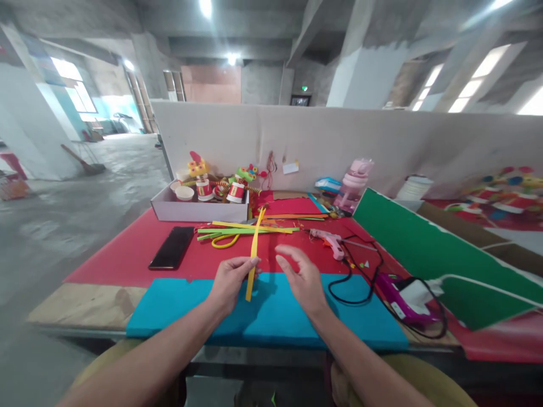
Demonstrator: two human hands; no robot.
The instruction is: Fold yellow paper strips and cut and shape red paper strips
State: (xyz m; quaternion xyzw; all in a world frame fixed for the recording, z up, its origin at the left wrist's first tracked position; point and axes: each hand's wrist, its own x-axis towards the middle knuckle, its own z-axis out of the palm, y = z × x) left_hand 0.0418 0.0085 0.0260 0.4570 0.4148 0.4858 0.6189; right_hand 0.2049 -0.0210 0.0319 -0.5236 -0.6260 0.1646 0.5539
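A yellow paper strip stands nearly upright, pinched between the thumb and fingers of my left hand. To its right, my right hand is held apart from the strip, thumb and fingers spread with nothing between them. Behind the hands, several green and yellow paper strips lie across the red table covering, beside a curled yellow loop. A pink glue gun rests to the right of these strips. Beneath both hands is a blue sheet along the table's front edge.
A black phone lies at left. Behind it, a white box holds paper-cup figures. On the right are a purple power strip with cables, a green board and a pink bottle. A pale partition borders the back.
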